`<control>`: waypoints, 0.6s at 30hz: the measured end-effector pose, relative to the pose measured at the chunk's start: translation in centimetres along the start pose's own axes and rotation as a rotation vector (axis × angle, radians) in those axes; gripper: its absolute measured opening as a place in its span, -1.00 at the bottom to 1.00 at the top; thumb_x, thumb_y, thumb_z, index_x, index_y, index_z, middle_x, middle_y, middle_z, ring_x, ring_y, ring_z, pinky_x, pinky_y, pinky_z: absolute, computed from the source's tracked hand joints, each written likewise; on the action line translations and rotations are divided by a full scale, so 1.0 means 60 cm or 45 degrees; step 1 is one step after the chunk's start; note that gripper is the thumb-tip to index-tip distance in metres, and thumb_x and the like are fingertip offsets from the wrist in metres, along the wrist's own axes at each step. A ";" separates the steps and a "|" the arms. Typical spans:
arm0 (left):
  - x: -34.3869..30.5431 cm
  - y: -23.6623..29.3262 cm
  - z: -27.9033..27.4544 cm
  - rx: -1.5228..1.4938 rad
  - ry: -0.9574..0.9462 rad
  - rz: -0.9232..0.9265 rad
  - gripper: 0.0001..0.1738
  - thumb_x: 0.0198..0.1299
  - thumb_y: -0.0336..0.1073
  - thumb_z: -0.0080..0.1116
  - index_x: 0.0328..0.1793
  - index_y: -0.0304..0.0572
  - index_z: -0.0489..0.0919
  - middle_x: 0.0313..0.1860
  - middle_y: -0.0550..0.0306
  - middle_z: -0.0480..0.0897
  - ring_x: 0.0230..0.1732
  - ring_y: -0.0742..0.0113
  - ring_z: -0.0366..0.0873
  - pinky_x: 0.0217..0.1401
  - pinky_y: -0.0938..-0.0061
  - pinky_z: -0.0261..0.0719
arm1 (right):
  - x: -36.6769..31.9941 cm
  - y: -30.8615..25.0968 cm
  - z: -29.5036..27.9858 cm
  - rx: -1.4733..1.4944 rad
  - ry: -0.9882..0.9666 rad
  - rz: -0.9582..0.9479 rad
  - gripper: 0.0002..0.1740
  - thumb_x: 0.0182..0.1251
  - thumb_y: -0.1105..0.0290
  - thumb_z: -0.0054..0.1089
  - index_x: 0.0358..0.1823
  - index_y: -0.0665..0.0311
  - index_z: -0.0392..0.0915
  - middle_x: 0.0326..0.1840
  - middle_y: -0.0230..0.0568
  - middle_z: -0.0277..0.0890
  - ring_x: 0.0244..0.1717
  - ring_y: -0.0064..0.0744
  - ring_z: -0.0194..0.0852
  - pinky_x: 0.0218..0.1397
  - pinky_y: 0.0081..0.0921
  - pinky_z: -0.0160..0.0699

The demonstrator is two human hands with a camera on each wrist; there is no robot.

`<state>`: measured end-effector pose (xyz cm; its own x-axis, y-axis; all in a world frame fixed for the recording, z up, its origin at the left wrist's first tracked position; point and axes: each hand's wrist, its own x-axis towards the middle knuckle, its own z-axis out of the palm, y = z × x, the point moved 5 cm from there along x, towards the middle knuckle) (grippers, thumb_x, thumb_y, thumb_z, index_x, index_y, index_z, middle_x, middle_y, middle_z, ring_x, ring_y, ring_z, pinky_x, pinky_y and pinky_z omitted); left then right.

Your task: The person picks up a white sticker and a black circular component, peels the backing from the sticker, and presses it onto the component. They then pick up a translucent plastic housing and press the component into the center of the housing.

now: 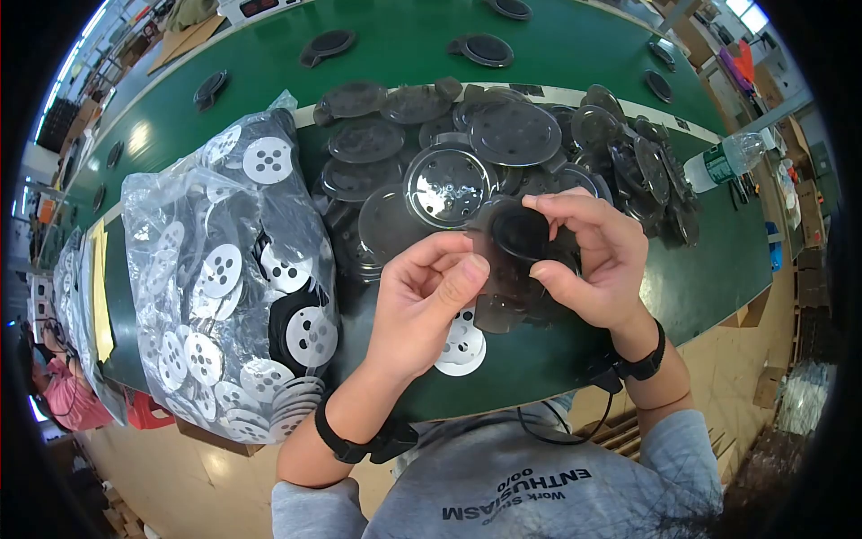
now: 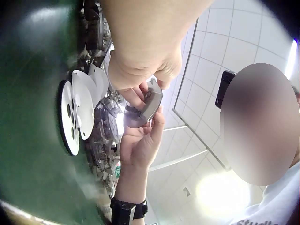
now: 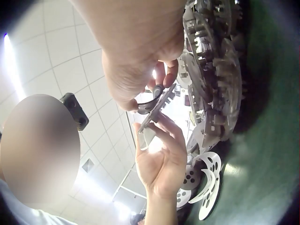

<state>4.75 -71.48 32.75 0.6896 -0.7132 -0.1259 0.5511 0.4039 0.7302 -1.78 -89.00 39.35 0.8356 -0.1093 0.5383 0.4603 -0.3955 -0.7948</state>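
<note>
Both hands are raised over the near edge of a green table. My left hand pinches one side of a smoky translucent plastic cover between thumb and fingers. Opposite it, my right hand grips a black round pad by its edges, against the cover's face. The right wrist view shows the pad bent into a curve, close along the flat cover with small pegs on its edge. Below the hands, white discs with holes lie on the table, partly hidden by the left hand.
A clear plastic bag of white holed discs stands at left. Smoky covers are heaped behind the hands. A plastic bottle lies at right. Finished-looking round pieces sit spaced along the green surface beyond. Another person is at far left.
</note>
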 end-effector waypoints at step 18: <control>-0.002 0.009 0.009 -0.048 -0.037 0.002 -0.72 0.36 -0.32 0.32 0.13 -0.20 0.59 -0.12 0.24 0.70 -0.13 0.60 0.62 -0.07 0.63 0.61 | -0.002 0.002 0.002 0.071 0.011 0.038 -0.39 -0.01 0.58 0.55 0.16 0.46 0.59 0.00 -0.16 0.66 -0.17 -0.52 0.51 -0.08 -0.58 0.50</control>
<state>4.73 -71.48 33.52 0.6769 -0.7286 -0.1048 0.5678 0.4262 0.7043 -1.77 -88.95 39.16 0.8465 -0.1283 0.5167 0.4518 -0.3403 -0.8247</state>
